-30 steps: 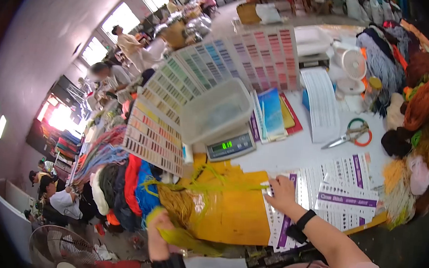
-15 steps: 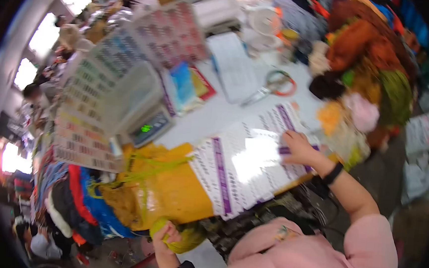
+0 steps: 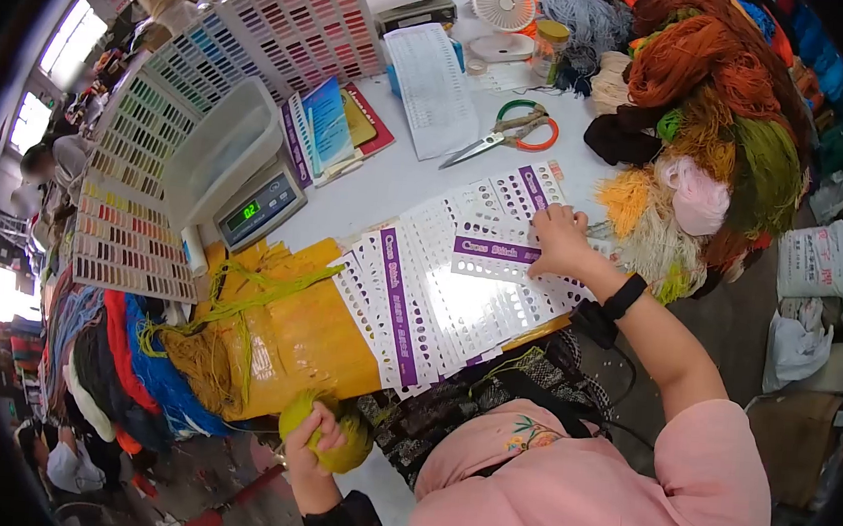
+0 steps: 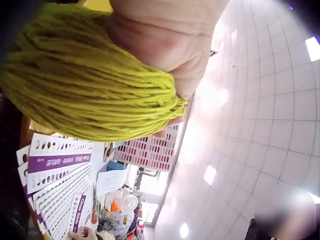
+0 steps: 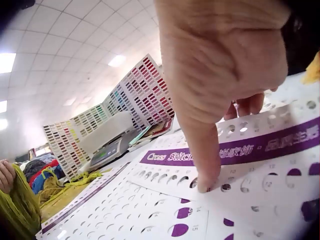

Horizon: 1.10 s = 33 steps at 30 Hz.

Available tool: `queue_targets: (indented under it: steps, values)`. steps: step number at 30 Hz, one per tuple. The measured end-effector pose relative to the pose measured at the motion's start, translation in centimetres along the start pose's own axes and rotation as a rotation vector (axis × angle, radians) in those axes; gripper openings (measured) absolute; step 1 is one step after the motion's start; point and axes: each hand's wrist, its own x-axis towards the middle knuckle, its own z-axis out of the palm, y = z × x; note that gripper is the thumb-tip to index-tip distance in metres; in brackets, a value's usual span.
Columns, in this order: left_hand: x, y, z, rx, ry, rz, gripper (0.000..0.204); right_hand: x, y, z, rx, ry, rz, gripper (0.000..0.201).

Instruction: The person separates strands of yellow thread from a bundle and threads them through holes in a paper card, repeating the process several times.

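left hand [image 3: 311, 441] clenched round a soft, ropy olive hank [image 4: 100, 85], near left, crinkled glossy yellow sheet [image 3: 324, 334] beyond, right hand [image 3: 562, 242] ungripped, straight thumb pressing hole-punched flat cards [image 3: 418, 307], centre right, translucent tub [image 3: 215, 163] on boxy scale [image 3: 261, 209], left, pointed metal scissors [image 3: 509, 132], far centre, fluffy brown yarn [image 3: 689, 72], far right

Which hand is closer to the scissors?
Right: the right hand touches white cards just this side of the scissors; the left hand grips yellow-green yarn farther back, to their left.
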Motion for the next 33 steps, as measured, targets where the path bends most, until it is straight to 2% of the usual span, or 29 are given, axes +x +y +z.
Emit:
queue_targets:
  steps: [1, 3, 4, 5, 7, 9, 12, 15, 18, 19, 22, 24, 26, 28, 29, 33]
  values:
    - [0.7, -0.2, 0.7, 0.062, -0.014, 0.012, 0.009, -0.2, -0.1, -0.1, -0.022, 0.097, -0.039, 0.057]
    - [2.2, -0.8, 3.2, 0.302, 0.128, 0.087, 0.010, 0.5, 1.1, 0.2, 0.218, 0.005, -0.063, 0.054]
    - [3.6, -1.2, 3.2, 0.452, 0.139, 0.125, 0.010, 0.8, 1.5, 0.1, 0.338, -0.044, -0.077, 0.052]
    - [5.1, -2.0, 2.5, 0.601, 0.151, 0.160, 0.010, 0.6, 2.0, -0.3, 0.355, -0.006, -0.075, 0.049]
    - [7.2, -3.2, 1.2, 0.688, 0.203, 0.130, 0.012, 0.7, 3.5, -0.8, 0.542, 0.099, 0.019, 0.047]
    - [8.0, -4.0, 0.2, 0.792, 0.220, 0.094, 0.013, 1.7, 7.0, 1.0, 0.700, 0.170, 0.192, 0.050]
    - [8.2, -5.2, -1.1, 0.889, 0.186, 0.052, 0.015, 1.5, 9.3, 1.8, 0.915, 0.163, 0.395, 0.052]
    - [7.9, -6.3, -1.2, 0.803, 0.147, 0.052, 0.017, 0.9, 8.9, 3.1, 0.182, 0.490, 0.139, 0.054]
    - [7.4, -5.7, 0.7, 0.786, 0.085, -0.039, 0.019, 0.4, 4.0, 1.9, 0.045, 0.550, 0.009, 0.056]
    - [7.4, -5.6, 1.4, 0.774, 0.047, -0.057, 0.021, 0.2, 2.3, 1.8, 0.092, 0.571, -0.096, 0.054]
    - [7.5, -5.4, 2.5, 0.729, -0.050, -0.108, 0.028, -0.2, -4.6, 2.2, 0.317, 0.464, -0.442, 0.041]
    - [7.6, -5.3, 2.4, 0.691, -0.096, -0.145, 0.029, -1.0, -9.9, 2.7, 0.379, 0.252, -0.673, 0.035]
    - [6.8, -4.0, 2.2, 0.603, -0.131, -0.162, 0.030, -2.6, -14.6, 2.4, 0.398, -0.024, -0.814, 0.043]
    - [5.3, -2.4, 1.1, 0.483, -0.123, -0.147, 0.033, -3.5, -16.4, 4.1, 0.304, 0.074, -1.018, 0.048]
    - [4.2, -1.9, 0.1, 0.406, -0.100, -0.123, 0.035, -3.9, -16.7, 4.3, 0.239, 0.001, -1.049, 0.057]
    - [0.9, -1.6, -2.8, 0.035, -0.023, -0.001, 0.043, -4.8, -16.0, 4.5, 0.150, -0.102, -1.096, 0.066]
